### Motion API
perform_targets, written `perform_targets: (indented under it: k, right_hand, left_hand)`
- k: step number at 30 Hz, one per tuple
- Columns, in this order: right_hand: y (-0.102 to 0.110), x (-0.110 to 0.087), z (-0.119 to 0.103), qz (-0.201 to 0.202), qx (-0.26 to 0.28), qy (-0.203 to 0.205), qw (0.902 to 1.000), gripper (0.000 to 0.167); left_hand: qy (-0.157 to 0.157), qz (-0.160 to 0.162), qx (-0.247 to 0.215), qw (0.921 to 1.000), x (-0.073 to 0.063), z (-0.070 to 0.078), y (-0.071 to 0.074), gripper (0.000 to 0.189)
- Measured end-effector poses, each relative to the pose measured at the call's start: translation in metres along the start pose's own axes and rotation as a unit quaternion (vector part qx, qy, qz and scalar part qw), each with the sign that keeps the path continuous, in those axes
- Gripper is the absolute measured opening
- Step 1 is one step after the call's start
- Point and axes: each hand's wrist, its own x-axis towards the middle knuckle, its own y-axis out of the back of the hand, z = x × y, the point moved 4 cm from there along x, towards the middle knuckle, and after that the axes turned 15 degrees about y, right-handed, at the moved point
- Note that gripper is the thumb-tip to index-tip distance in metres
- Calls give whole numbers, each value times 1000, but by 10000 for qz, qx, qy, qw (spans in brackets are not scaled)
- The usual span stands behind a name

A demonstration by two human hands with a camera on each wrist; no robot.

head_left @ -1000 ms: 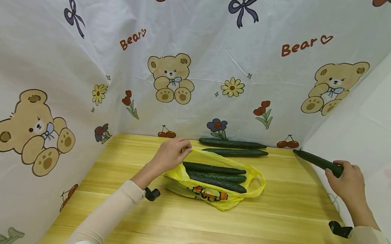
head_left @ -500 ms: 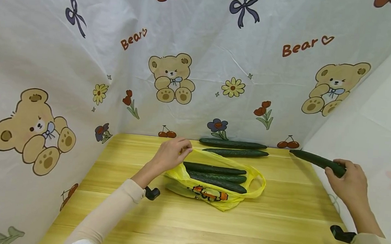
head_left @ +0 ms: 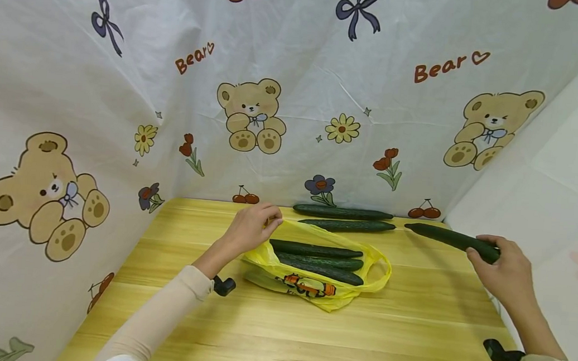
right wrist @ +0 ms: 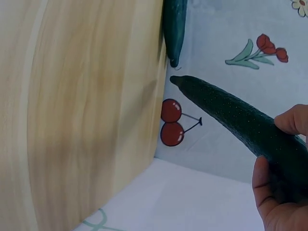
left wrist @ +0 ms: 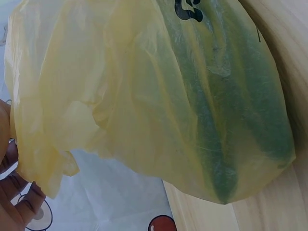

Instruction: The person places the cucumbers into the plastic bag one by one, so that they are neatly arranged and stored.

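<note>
My left hand (head_left: 254,227) pinches the upper left edge of a yellow plastic bag (head_left: 333,301). The bag lies on its side with its mouth spread, and several dark green cucumbers (head_left: 319,262) lie inside. Through the thin plastic their ends show green in the left wrist view, where my fingers (left wrist: 30,204) hold the bunched edge. My right hand (head_left: 506,269) grips one end of another cucumber (head_left: 446,236), held above the table at the right. Its free tip points left toward the bag; in the right wrist view thumb and fingers wrap its thick end.
Two more cucumbers lie behind the bag, a rear cucumber (head_left: 342,213) along the back wall and a nearer cucumber (head_left: 348,225). The wooden table (head_left: 277,342) is bounded by a patterned cloth (head_left: 306,81) at the back and both sides. A black camera mount hangs at each wrist.
My right hand has moved left with its cucumber, bringing the tip away from the right wall and nearer the bag. The left hand and the bag stay in place.
</note>
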Motion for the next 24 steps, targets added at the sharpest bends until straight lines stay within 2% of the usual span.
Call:
perform_targets:
  k: [8,15,24]
  right_hand:
    - [1,0,-25,-32,14,431,9991,44]
    - [4,1,-47,180,64,726,9972,41]
    - [9,4,-70,244,302,807,9960,40]
  left_hand:
    - [36,-6,-37,10000,0,-1,-1,7]
    - [74,-68,-14,9999,1,-1,-2,7]
    - [88,-58,-19,9999,0,-2,-1,7]
